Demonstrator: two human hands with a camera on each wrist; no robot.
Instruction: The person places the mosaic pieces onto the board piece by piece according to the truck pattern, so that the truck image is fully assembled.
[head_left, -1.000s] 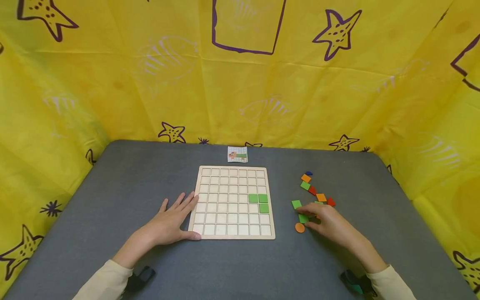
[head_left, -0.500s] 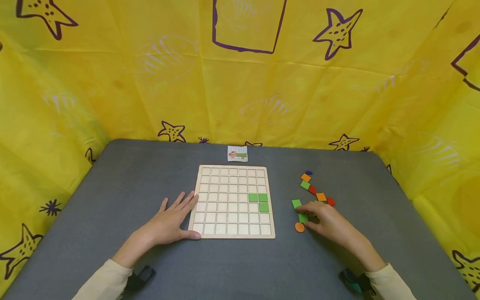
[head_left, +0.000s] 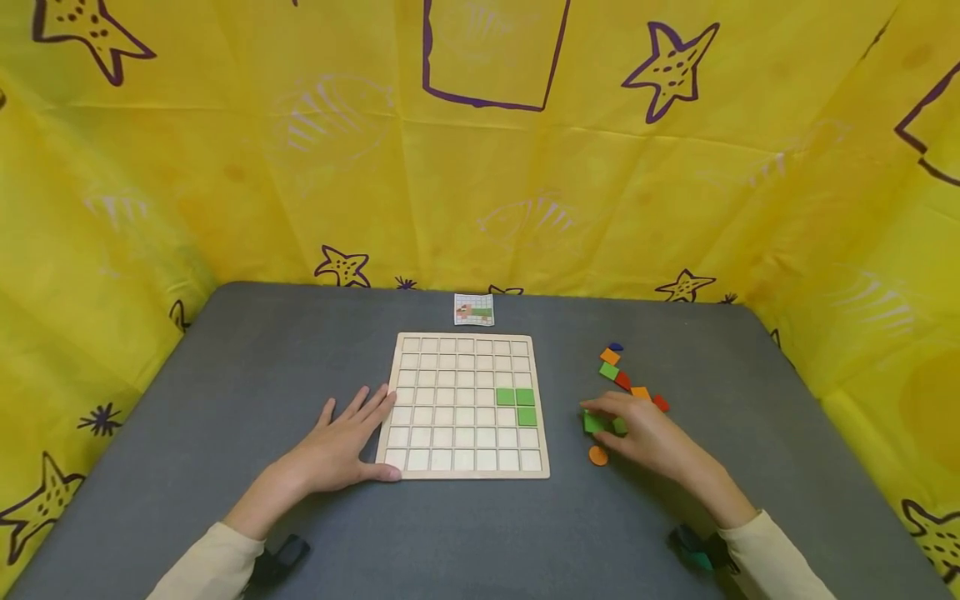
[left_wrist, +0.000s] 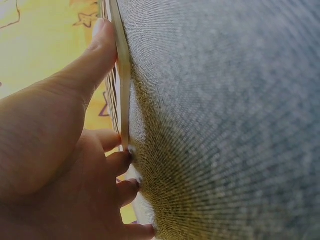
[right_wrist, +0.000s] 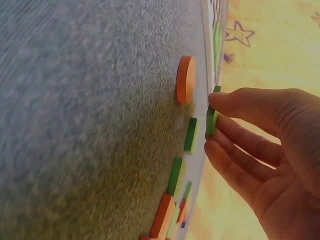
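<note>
1. The right hand [head_left: 651,432] pinches a green tile [right_wrist: 212,120] between thumb and fingertips, beyond the board's right edge; whether the tile is clear of the table [head_left: 480,542] I cannot tell.
2. The left hand [head_left: 337,450], fingers straight and spread, touches the wooden board [head_left: 464,416] along its left edge, thumb at the near left corner.
3. Done: three green squares [head_left: 506,397] sit in cells by the board's right edge.
4. Left: the other cells are bare, and loose pieces [head_left: 611,357] lie toward the table's right edge, some hidden by the hand. The work looks early, I judge.
</note>
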